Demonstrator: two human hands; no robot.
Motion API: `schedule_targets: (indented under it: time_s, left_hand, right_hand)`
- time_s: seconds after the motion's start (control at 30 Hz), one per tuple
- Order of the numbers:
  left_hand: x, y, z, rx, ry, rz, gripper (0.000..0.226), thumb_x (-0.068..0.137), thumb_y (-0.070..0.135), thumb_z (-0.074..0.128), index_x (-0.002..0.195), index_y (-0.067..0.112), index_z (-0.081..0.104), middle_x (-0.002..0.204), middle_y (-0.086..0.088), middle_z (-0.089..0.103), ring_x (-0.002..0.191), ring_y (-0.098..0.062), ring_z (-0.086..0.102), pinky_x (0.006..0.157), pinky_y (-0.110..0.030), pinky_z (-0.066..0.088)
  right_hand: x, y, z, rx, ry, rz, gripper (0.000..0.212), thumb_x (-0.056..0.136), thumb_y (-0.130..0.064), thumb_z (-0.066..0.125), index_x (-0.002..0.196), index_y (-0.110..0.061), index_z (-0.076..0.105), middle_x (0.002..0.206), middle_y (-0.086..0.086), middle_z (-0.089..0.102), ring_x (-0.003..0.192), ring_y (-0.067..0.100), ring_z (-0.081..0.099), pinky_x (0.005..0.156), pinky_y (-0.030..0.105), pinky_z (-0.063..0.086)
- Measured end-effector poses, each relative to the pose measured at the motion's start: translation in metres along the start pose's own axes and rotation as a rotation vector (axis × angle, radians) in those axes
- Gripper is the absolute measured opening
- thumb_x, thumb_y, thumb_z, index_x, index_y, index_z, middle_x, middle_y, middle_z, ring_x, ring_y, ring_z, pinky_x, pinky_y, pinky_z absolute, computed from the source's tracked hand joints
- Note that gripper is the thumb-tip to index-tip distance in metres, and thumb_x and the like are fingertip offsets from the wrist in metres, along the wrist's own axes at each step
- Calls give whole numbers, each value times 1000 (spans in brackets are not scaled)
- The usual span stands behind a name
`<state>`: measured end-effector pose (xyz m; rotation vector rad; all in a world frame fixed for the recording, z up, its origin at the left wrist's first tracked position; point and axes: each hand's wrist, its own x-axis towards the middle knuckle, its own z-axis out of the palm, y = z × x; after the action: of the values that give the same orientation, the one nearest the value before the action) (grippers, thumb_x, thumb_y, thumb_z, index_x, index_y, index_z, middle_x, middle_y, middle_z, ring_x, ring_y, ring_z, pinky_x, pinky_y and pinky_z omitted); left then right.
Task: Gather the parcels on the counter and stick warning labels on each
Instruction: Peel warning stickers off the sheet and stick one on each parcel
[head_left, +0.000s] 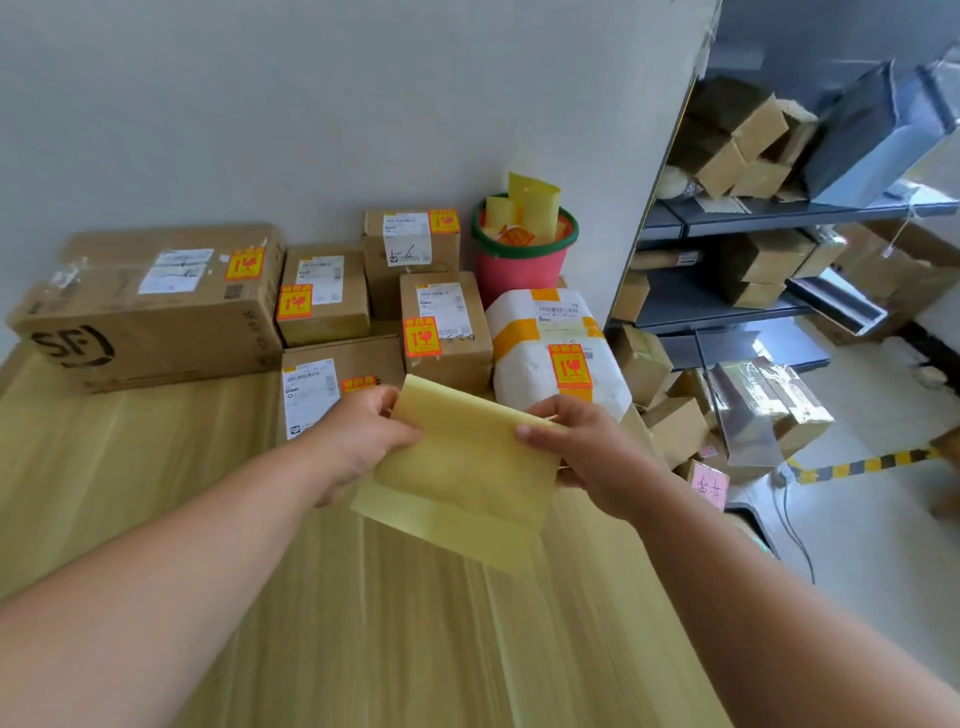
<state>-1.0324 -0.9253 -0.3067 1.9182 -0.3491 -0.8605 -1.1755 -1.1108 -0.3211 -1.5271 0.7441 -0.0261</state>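
Observation:
Both hands hold a pale yellow backing sheet (462, 467) above the wooden counter (156, 493). My left hand (358, 436) grips its left edge and my right hand (576, 441) pinches its right edge. Behind it the parcels stand grouped against the wall: a large SF carton (150, 306), several small brown boxes (322, 296) (447, 327) (410, 244) (332, 384) and a white wrapped parcel (550, 353). Each one carries an orange and yellow warning label (570, 366). The sheet hides part of the nearest box.
A pink bucket with a green rim (519, 254) at the back holds yellow backing strips. To the right, grey shelving (727, 312) is packed with cartons, and more boxes (727, 410) lie on the floor below. The counter's right edge runs beside my right forearm.

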Motion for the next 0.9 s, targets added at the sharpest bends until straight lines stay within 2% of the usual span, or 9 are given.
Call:
schedule_targets:
  time_s: [0.13,0.23,0.33,0.43,0.5,0.57,0.63,0.77,0.9]
  left_hand:
    - [3,19,-4,-229,27,-38,26,88,-8,54,92,17,61,94,-12,68,86,-31,65,85,-52,52]
    - [5,33,-6,-330,24,-83,31,91,-9,40,90,13,62,91,-16,65,77,-28,63,78,-44,52]
    - [7,48,-16,-581,-121,-233,30,96,27,36,95,10,61,83,-14,54,71,-27,53,66,-40,54]
    - [19,58,-23,-571,-214,-335,68,83,66,46,111,5,55,100,-19,59,87,-34,59,68,-47,57]
    - [29,62,-18,-462,-171,-363,58,77,51,63,108,3,54,96,-18,60,82,-28,61,60,-33,58]
    - [40,66,-10,-396,-121,-358,25,78,18,68,96,4,58,82,-13,58,69,-19,56,45,-19,51]
    - [53,68,-4,-384,-24,-349,9,84,-2,59,83,5,54,77,-10,54,65,-17,51,41,-16,46]
    - [80,68,1,-441,156,-264,29,86,-10,56,106,10,52,94,-14,58,78,-23,57,58,-28,46]
    - [105,65,5,-437,219,-137,47,83,-9,60,121,17,52,112,-14,60,96,-30,60,67,-35,51]
  right_hand:
    - [-2,-10,-2,293,-89,64,34,86,6,57,111,-17,62,100,9,69,87,26,68,79,47,57]
    - [5,-20,0,220,50,7,27,87,10,49,91,-14,62,87,11,57,76,25,59,64,37,55]
    - [13,-34,-3,96,217,-52,31,87,10,43,76,-14,58,87,11,51,76,25,52,52,29,55]
    - [23,-39,-6,-87,305,-131,28,85,8,42,79,-11,63,86,1,55,80,22,50,60,32,52]
    - [29,-42,-7,-155,315,-179,31,83,8,44,79,-13,66,90,0,60,84,21,52,72,39,52]
    - [34,-47,-11,-173,272,-183,34,83,10,44,83,-14,69,97,7,63,86,21,56,71,33,52]
    - [41,-50,-18,66,159,-115,34,87,9,45,97,-15,68,105,9,65,93,22,63,78,32,57]
    - [58,-48,-34,738,-101,112,31,96,-18,47,126,-13,48,123,19,64,108,38,64,96,52,48]
    - [79,-44,-35,599,-57,196,27,93,-17,59,118,-9,55,114,17,68,97,32,68,80,40,56]
